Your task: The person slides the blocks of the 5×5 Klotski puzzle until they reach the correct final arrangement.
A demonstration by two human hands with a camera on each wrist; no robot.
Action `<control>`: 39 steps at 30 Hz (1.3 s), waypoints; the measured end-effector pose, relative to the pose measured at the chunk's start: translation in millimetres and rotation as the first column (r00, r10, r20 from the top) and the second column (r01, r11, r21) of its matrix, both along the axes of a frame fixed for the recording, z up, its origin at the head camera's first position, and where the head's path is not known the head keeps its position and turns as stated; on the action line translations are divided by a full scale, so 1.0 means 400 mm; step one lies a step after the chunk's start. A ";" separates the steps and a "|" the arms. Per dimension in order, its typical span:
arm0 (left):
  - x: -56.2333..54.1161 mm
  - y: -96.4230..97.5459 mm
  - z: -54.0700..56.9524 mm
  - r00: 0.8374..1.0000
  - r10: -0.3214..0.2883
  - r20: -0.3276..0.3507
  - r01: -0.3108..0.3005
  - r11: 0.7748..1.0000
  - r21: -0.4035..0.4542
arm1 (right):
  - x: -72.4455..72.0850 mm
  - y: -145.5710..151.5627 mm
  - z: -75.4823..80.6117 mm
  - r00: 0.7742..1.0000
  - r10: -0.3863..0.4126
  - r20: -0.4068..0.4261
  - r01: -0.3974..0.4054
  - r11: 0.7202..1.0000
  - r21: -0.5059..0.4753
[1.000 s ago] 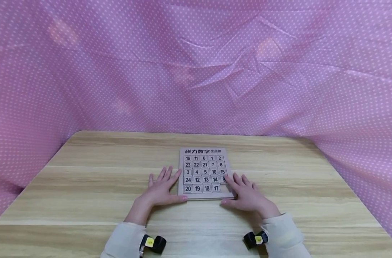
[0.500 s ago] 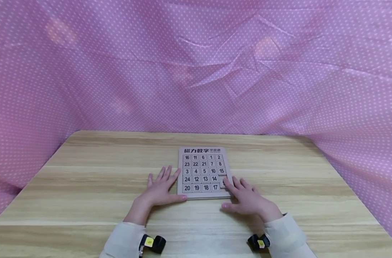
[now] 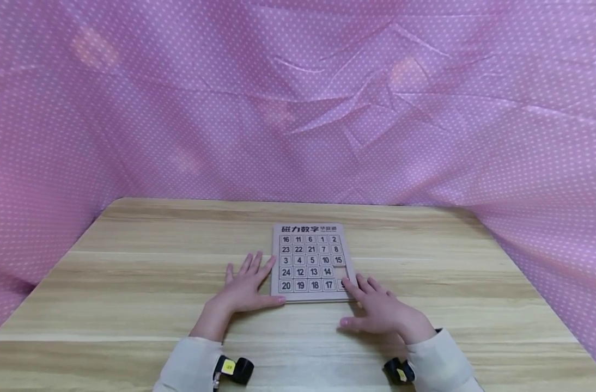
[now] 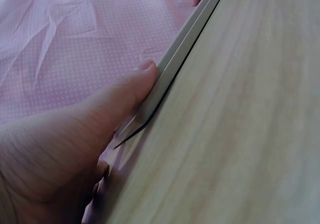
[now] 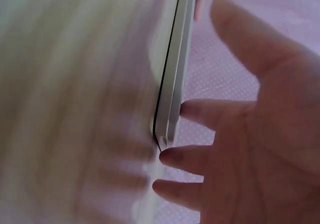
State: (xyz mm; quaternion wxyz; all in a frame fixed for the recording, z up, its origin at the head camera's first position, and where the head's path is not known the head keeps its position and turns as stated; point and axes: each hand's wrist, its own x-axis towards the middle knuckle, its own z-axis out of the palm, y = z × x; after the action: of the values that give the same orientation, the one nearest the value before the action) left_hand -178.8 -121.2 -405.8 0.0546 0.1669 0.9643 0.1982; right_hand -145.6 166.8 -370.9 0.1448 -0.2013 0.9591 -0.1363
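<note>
A number sliding puzzle [image 3: 308, 297] with black-numbered tiles lies flat on the table in the head view. My left hand [image 3: 241, 291] rests at its left side, fingers spread and straight, with the thumb on the lower left corner. In the left wrist view that thumb touches the board's front edge [image 4: 172, 59]. My right hand [image 3: 381, 310] is at the lower right corner; its index fingertip touches the 9 tile [image 3: 342, 285] and partly hides it. That tile sits in the bottom row, beside the 17 tile [image 3: 329, 285]. The vacant cell [image 3: 339, 271] is just above, below 15.
The wooden table [image 3: 156, 261] extends around the puzzle. Behind and at both sides hangs a pink dotted cloth [image 3: 298, 109]. A black wrist camera [image 3: 242, 371] is strapped at the left sleeve, another camera [image 3: 396, 371] at the right.
My right index finger has slid the 9 tile down from the fourth row into the bottom right cell, leaving the vacant cell above it. The left hand has stayed in place.
</note>
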 end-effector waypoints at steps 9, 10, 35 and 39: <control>0.003 -0.002 0.008 1.000 -0.004 0.017 0.004 1.000 0.008 | -0.035 -0.064 0.012 0.994 0.057 -0.090 -0.050 0.996 0.071; 0.003 -0.001 0.008 1.000 -0.003 0.019 0.003 1.000 0.007 | -0.041 -0.076 0.012 0.992 0.076 -0.100 -0.068 0.994 0.084; 0.002 0.003 0.000 1.000 0.002 0.014 -0.002 1.000 -0.020 | -0.076 -0.200 -0.003 0.958 0.251 -0.136 -0.213 0.946 0.242; 0.003 0.003 -0.002 1.000 0.003 0.013 -0.003 1.000 -0.014 | -0.077 -0.179 -0.008 0.961 0.243 -0.134 -0.207 0.949 0.236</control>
State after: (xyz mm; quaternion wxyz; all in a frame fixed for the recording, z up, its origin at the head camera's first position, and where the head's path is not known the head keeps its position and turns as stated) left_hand -177.6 -119.9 -406.5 0.0615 0.1638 0.9655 0.1928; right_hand -176.6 95.3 -374.2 0.1029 -0.3026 0.9476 0.0048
